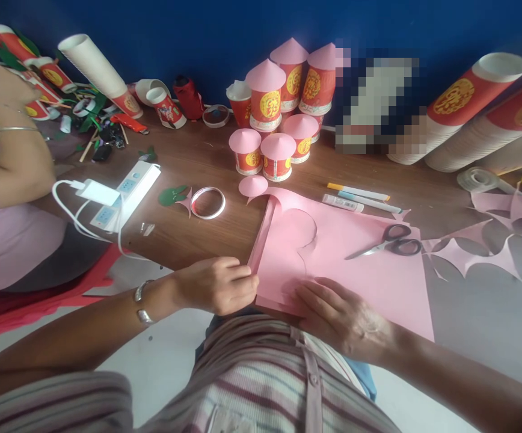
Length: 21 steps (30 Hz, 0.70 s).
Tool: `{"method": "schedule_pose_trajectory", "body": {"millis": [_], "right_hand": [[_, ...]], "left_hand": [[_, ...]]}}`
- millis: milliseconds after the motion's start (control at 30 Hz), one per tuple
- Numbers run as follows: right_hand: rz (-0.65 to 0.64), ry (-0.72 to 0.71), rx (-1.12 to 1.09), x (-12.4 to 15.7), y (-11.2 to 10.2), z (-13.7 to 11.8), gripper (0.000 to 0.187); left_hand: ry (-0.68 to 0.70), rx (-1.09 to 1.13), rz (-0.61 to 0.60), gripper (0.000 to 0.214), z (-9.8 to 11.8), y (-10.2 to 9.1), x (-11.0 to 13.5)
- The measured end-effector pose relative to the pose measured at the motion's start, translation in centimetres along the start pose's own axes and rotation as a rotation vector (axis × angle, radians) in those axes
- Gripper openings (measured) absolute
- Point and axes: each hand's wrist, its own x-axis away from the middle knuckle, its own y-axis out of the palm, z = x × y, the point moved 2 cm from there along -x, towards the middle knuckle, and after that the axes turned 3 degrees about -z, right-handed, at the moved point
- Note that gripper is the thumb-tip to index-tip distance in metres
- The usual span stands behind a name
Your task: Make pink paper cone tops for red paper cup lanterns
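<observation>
A stack of pink paper sheets [355, 264] lies at the near edge of the brown table [207, 162], with a round cut-out near its top left. My left hand [218, 284] is closed, pinching the stack's near left corner. My right hand [333, 310] lies flat and open on the stack's near edge. Black-handled scissors [389, 242] rest on the paper to the right, apart from both hands. A small pink paper cone [252, 186] sits just beyond the sheet.
Red cups with pink cone lids [279, 114] stand at the back. Markers [360, 198], a tape ring [207, 202], a white power strip [128, 192] and pink offcuts [482, 252] lie around. Stacked paper cups [468, 102] lie at right. Another person's arm [8, 162] is at left.
</observation>
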Motion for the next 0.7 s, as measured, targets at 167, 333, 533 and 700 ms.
{"method": "schedule_pose_trajectory", "body": {"millis": [167, 333, 533, 700], "right_hand": [[-0.072, -0.029, 0.020, -0.5, -0.4, 0.2, 0.019], [-0.105, -0.014, 0.059, 0.0, -0.7, 0.1, 0.024], [-0.113, -0.010, 0.094, 0.1, -0.6, -0.1, 0.021], [-0.042, 0.047, 0.084, -0.2, -0.6, -0.4, 0.023]], "left_hand": [[-0.021, 0.100, -0.006, 0.012, 0.6, 0.4, 0.0], [0.005, 0.118, 0.015, 0.006, 1.1, 0.7, -0.4], [-0.012, 0.068, 0.027, 0.008, 1.3, 0.7, -0.6], [-0.011, 0.067, 0.064, 0.012, 1.5, 0.3, -0.4]]}}
